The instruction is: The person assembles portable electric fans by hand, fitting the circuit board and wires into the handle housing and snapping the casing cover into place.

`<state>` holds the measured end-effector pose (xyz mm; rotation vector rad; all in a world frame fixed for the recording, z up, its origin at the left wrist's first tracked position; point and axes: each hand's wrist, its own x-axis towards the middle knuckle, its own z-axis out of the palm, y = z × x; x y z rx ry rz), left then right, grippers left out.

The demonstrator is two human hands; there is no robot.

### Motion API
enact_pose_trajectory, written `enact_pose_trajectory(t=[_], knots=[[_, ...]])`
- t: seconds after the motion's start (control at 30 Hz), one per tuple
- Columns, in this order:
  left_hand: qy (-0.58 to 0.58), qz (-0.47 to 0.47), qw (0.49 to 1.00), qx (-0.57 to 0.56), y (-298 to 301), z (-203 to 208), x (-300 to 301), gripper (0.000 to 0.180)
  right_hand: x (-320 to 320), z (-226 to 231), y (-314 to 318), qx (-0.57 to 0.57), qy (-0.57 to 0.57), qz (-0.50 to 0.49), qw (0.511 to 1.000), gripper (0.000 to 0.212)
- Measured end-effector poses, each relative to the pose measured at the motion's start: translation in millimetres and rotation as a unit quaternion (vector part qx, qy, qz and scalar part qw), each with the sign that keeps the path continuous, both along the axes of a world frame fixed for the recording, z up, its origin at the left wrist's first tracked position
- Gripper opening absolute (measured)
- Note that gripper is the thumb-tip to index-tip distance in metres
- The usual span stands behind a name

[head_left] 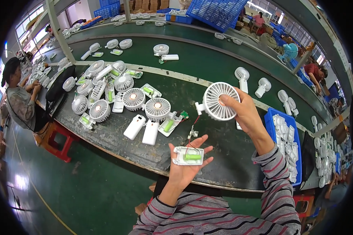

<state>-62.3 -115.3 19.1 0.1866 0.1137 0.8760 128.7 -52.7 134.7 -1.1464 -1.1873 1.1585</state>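
Note:
In my right hand (249, 117) is a round white fan head (212, 103), gripped at its right side with the thumb over the front grille. My left hand (179, 175) lies palm up with fingers spread, bearing a white handle shell (178, 159). A green battery (192, 157) sits in that shell, its open side up. Thin red and dark wires run from the shell past a small connector piece (193, 134) up to the fan head. To the left, two white handle covers (134, 127) lie on the dark workbench (223, 168), beside another shell with a green battery (169, 125).
Several fan heads and opened handles are heaped on the bench's left (99, 111). A blue crate (299, 168) of white shells stands at the right. Beyond a pale rail, the green conveyor (200, 58) carries more fans. A person (21, 92) works at far left, near a red stool (60, 141).

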Motion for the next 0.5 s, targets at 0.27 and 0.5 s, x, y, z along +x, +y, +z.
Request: enact_pose_trajectory(t=[0.27,0.5], knots=[[0.065,0.081,0.992,0.076,-4,-14,-23,0.074,6,-64,-5,-0.138,0.217,-0.028,0.966,0.034],[0.272,0.151,0.944,0.111,5,-13,-16,0.032,12,-52,-29,-0.076,0.222,-0.051,0.971,0.036]])
